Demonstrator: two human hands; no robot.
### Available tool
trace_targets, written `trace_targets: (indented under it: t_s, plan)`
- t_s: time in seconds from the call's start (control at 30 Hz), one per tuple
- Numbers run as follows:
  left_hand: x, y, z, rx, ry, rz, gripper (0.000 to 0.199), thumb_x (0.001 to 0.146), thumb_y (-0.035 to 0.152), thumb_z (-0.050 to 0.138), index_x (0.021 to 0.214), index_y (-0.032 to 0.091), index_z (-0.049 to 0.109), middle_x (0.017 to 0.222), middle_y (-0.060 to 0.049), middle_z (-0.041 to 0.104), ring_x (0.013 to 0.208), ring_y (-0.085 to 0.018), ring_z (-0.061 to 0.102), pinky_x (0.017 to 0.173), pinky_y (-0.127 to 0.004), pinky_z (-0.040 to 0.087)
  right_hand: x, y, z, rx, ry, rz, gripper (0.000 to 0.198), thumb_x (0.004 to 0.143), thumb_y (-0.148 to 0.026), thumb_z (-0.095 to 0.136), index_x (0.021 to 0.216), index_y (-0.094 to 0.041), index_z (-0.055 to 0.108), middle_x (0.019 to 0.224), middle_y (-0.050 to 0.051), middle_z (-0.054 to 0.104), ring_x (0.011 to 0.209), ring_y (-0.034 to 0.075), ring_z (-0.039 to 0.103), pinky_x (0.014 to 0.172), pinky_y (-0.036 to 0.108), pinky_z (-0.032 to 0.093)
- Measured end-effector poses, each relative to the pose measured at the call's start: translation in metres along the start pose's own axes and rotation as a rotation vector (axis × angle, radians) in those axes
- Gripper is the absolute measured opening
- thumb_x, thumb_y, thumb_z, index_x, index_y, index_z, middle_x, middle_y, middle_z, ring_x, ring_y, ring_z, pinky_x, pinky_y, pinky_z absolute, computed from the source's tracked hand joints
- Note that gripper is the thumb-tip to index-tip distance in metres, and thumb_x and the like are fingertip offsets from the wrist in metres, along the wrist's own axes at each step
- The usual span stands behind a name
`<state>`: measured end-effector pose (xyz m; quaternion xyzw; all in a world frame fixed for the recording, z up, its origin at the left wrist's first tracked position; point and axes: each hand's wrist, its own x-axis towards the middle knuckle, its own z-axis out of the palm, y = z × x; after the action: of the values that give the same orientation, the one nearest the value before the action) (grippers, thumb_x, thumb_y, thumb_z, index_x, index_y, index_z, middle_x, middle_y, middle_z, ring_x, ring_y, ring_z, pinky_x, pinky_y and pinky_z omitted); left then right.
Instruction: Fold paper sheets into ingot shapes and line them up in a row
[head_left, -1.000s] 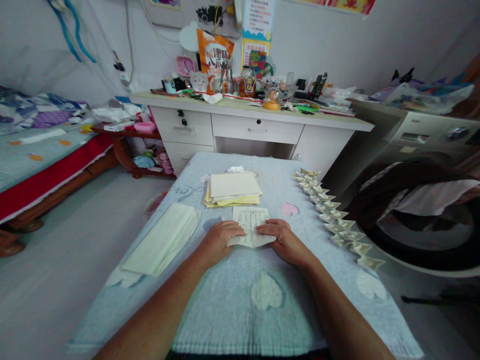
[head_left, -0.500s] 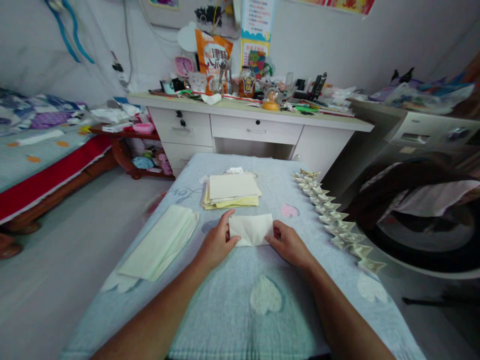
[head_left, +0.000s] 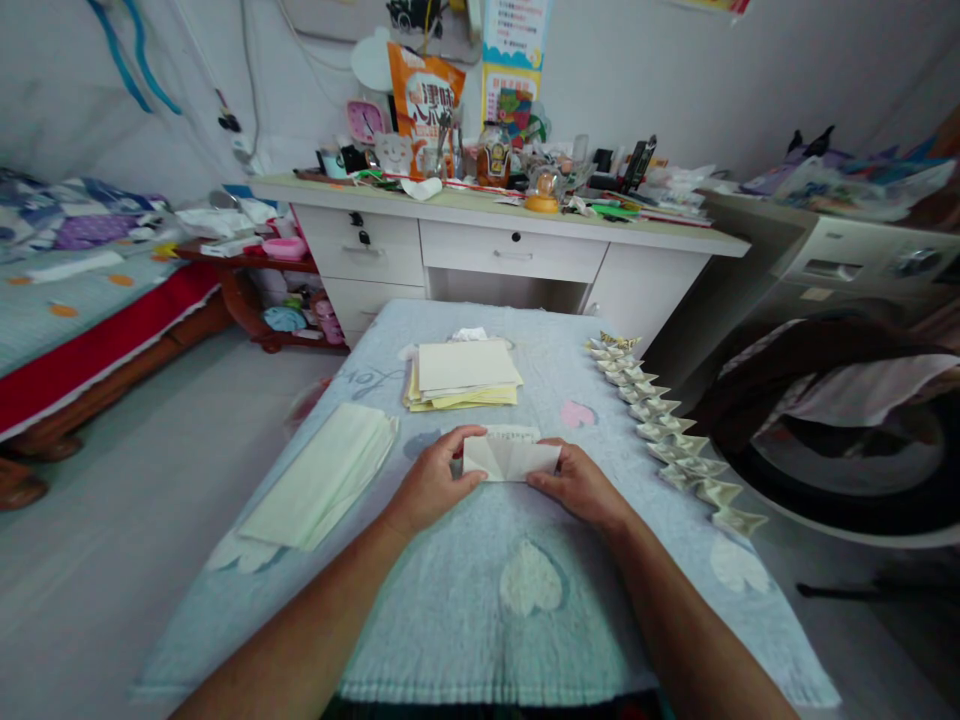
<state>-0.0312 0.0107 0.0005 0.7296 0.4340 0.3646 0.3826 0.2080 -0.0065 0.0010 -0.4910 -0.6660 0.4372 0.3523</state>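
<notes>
A small creased sheet of white paper (head_left: 511, 460) is held between my two hands above the cloth-covered table (head_left: 450, 600). My left hand (head_left: 439, 478) pinches its left end, thumb in front and fingers behind. At the right end my right hand (head_left: 577, 482) grips it the same way. A flap with dark marks like writing shows along the paper's far edge. Just beyond lies a stack of cream and yellow paper sheets (head_left: 469, 368). To the left of my left hand rests a pile of long folded pale sheets (head_left: 322, 475).
Along the table's right side runs a row of folded paper pieces (head_left: 667, 425) with pointed ends. Behind the table stands a white desk (head_left: 517, 240) covered with jars, a snack bag and clutter. A front-loading washing machine (head_left: 847, 260) is at right, a bed (head_left: 97, 300) at left.
The paper's front layer has folded down into a lower strip, and a marked flap now shows behind it. Both hands still hold its ends, the fingers slightly further over the top.
</notes>
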Motion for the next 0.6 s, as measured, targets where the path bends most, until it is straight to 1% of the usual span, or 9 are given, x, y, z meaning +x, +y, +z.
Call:
trace_targets:
  t_s: [0.03, 0.07, 0.1, 0.17, 0.23, 0.37, 0.5, 0.6]
  plan:
    - [0.0, 0.0, -0.002, 0.066, -0.043, 0.045, 0.044, 0.071, 0.017, 0.065, 0.115, 0.021, 0.059, 0.103, -0.004, 0.066, 0.099, -0.02, 0.058, 0.091, -0.034, 0.043, -0.001, -0.001, -0.001, -0.053, -0.014, -0.041, 0.025, 0.075, -0.026, 0.068, 0.099, -0.019, 0.065, 0.098, 0.005, 0.066, 0.095, 0.021, 0.061, 0.087, 0.034, 0.045]
    - [0.0, 0.001, -0.004, 0.134, -0.086, 0.095, 0.036, 0.07, 0.017, 0.067, 0.106, 0.021, 0.064, 0.104, -0.004, 0.065, 0.102, -0.021, 0.056, 0.094, -0.036, 0.042, -0.001, -0.002, -0.001, -0.097, -0.03, -0.088, 0.017, 0.076, -0.024, 0.067, 0.093, -0.019, 0.067, 0.098, 0.005, 0.067, 0.098, 0.021, 0.06, 0.091, 0.035, 0.043]
    - [0.0, 0.002, -0.005, 0.194, -0.132, 0.147, 0.033, 0.069, 0.017, 0.068, 0.101, 0.022, 0.066, 0.105, -0.004, 0.065, 0.104, -0.022, 0.054, 0.096, -0.038, 0.04, -0.001, -0.003, -0.002, -0.128, -0.05, -0.14, 0.012, 0.076, -0.022, 0.067, 0.088, -0.02, 0.068, 0.098, 0.005, 0.067, 0.101, 0.021, 0.059, 0.093, 0.035, 0.041]
    - [0.0, 0.004, -0.008, 0.292, -0.214, 0.226, 0.032, 0.068, 0.016, 0.07, 0.099, 0.024, 0.068, 0.106, -0.003, 0.066, 0.106, -0.023, 0.052, 0.097, -0.039, 0.038, -0.002, -0.006, -0.003, -0.171, -0.109, -0.223, 0.008, 0.076, -0.017, 0.067, 0.083, -0.021, 0.068, 0.098, 0.004, 0.069, 0.104, 0.021, 0.058, 0.095, 0.035, 0.04]
    - [0.0, 0.005, -0.01, 0.373, -0.255, 0.265, 0.03, 0.067, 0.013, 0.07, 0.095, 0.025, 0.071, 0.105, -0.003, 0.066, 0.106, -0.024, 0.051, 0.095, -0.039, 0.038, -0.003, -0.009, -0.005, -0.225, -0.154, -0.27, 0.008, 0.074, -0.014, 0.069, 0.077, -0.021, 0.066, 0.097, 0.004, 0.07, 0.104, 0.02, 0.057, 0.094, 0.035, 0.039]
    - [-0.002, 0.003, -0.008, 0.432, -0.31, 0.312, 0.025, 0.073, 0.008, 0.063, 0.089, 0.024, 0.073, 0.099, -0.003, 0.067, 0.097, -0.02, 0.053, 0.087, -0.035, 0.04, -0.004, -0.012, -0.007, -0.325, -0.206, -0.265, 0.009, 0.072, -0.014, 0.072, 0.073, -0.021, 0.065, 0.096, 0.003, 0.071, 0.1, 0.02, 0.058, 0.091, 0.034, 0.039]
    - [-0.002, 0.002, -0.007, 0.448, -0.321, 0.335, 0.023, 0.075, 0.006, 0.06, 0.085, 0.023, 0.073, 0.092, -0.003, 0.066, 0.091, -0.019, 0.053, 0.082, -0.031, 0.04, -0.006, -0.014, -0.012, -0.322, -0.227, -0.255, 0.008, 0.073, -0.015, 0.071, 0.076, -0.021, 0.067, 0.091, 0.002, 0.071, 0.094, 0.018, 0.06, 0.088, 0.032, 0.04]
    - [-0.002, 0.003, -0.007, 0.459, -0.331, 0.311, 0.02, 0.078, 0.009, 0.058, 0.083, 0.021, 0.072, 0.085, -0.003, 0.065, 0.088, -0.018, 0.053, 0.08, -0.03, 0.04, -0.006, -0.014, -0.014, -0.312, -0.231, -0.199, 0.01, 0.075, -0.011, 0.065, 0.078, -0.02, 0.069, 0.085, 0.001, 0.07, 0.091, 0.017, 0.06, 0.086, 0.029, 0.041]
